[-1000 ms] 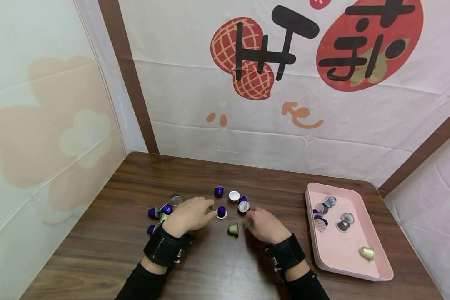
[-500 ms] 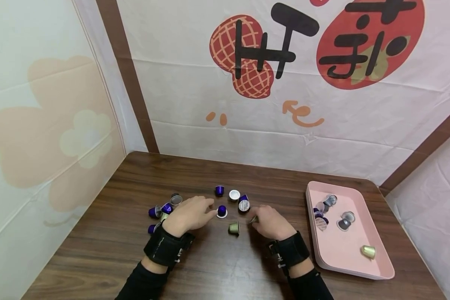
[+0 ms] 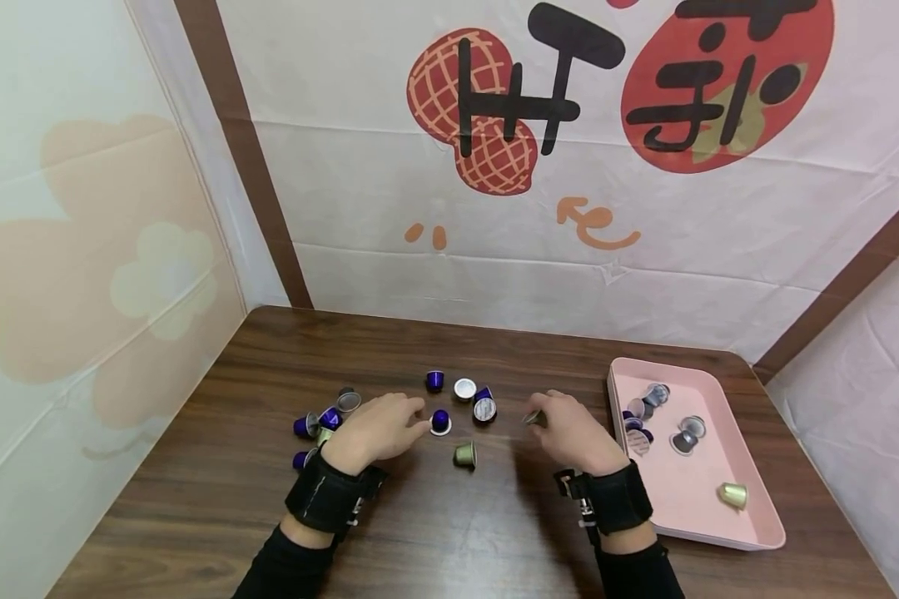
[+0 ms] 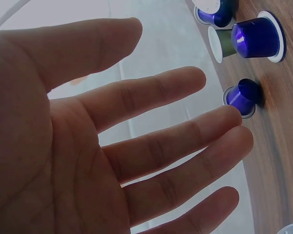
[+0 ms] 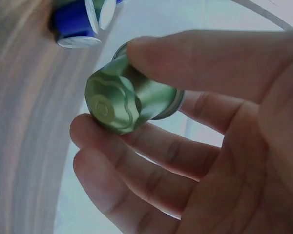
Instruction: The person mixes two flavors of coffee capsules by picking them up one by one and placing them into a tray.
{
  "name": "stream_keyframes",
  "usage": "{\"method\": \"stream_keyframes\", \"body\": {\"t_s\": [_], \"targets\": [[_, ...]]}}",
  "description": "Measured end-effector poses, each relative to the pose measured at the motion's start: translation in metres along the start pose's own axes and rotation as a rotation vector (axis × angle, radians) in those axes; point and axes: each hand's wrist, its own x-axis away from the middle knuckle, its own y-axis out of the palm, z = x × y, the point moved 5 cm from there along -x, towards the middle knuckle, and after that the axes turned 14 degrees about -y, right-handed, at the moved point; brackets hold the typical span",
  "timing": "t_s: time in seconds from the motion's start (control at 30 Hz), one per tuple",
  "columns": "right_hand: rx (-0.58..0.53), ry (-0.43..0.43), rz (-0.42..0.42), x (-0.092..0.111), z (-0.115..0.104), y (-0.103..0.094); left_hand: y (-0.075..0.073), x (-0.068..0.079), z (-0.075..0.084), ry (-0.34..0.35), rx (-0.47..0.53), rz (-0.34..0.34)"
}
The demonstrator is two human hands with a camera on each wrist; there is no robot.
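Between thumb and fingers my right hand (image 3: 575,428) pinches a green coffee capsule (image 5: 129,95), its domed end facing the right wrist camera. That hand is over the table, just left of the pink tray (image 3: 749,532). My left hand (image 3: 374,428) hovers with its fingers straight and spread, holding nothing. Near its fingertips a blue capsule (image 3: 439,420) stands rim-down. Another green capsule (image 3: 464,454) lies on its side between the hands. Behind it are a blue capsule (image 3: 434,381), a white-topped capsule (image 3: 464,389) and a capsule with a printed lid (image 3: 484,410).
Left of my left hand lies a cluster of several capsules (image 3: 330,418), partly hidden by that hand. The pink tray holds several capsules, among them a gold-green one (image 3: 732,496) near its front. A printed cloth (image 3: 449,283) hangs behind the wooden table (image 3: 389,532).
My right hand has moved right, toward the pink tray, carrying the green capsule away from the middle group. The left hand has stayed in place.
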Motion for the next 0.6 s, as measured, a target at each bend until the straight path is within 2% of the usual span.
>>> {"method": "stream_keyframes", "body": {"t_s": [0.17, 0.27, 0.47, 0.6], "targets": [[0.034, -0.028, 0.087, 0.015, 0.003, -0.026, 0.000, 0.000, -0.001, -0.004, 0.004, 0.003], [0.042, -0.003, 0.127, 0.026, 0.010, -0.040, -0.001, -0.001, -0.001, -0.001, 0.000, 0.004], [-0.004, 0.089, 0.139, 0.047, 0.029, -0.057, -0.002, 0.000, -0.001, -0.012, -0.002, -0.001], [0.011, 0.108, 0.148, 0.059, 0.039, -0.061, -0.002, 0.001, -0.001, -0.005, 0.001, 0.003]]}}
